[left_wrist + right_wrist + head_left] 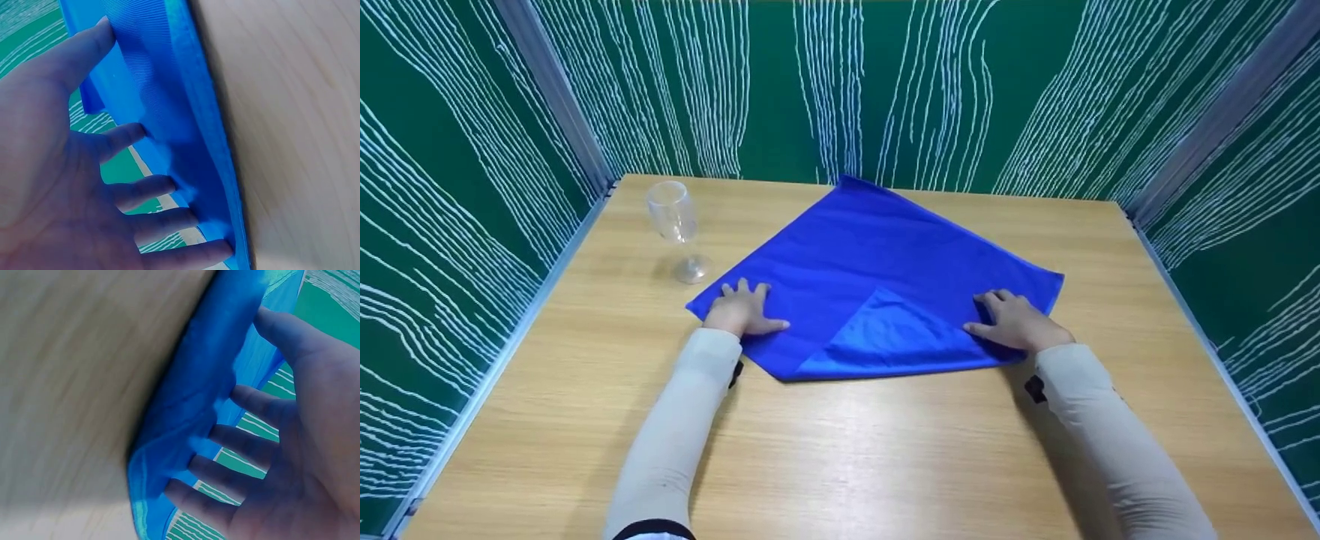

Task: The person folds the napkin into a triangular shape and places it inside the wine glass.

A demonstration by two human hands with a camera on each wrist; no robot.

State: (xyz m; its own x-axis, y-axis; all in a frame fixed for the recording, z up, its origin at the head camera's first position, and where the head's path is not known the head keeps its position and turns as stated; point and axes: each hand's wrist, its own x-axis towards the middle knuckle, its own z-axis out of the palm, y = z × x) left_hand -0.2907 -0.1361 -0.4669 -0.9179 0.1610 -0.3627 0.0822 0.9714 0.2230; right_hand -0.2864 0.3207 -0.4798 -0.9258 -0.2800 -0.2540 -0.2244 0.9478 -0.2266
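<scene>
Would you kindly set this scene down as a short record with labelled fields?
Cloth: blue, spread flat, near corner folded over onto it, showing a brighter face
Left hand: fingers spread, resting on the cloth's left part
Right hand: touching the cloth's right part
Glass: clear, stemmed, upright, left of the cloth
Table: wooden
Walls: green with white lines

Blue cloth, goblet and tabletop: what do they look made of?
Blue cloth: smooth fabric, probably synthetic; its folded-over corner shines like satin. Tabletop: wood or wood-look laminate, pale grain, softly reflecting light. Goblet: glass or clear plastic, glossy; the tabletop shows through it.
</scene>
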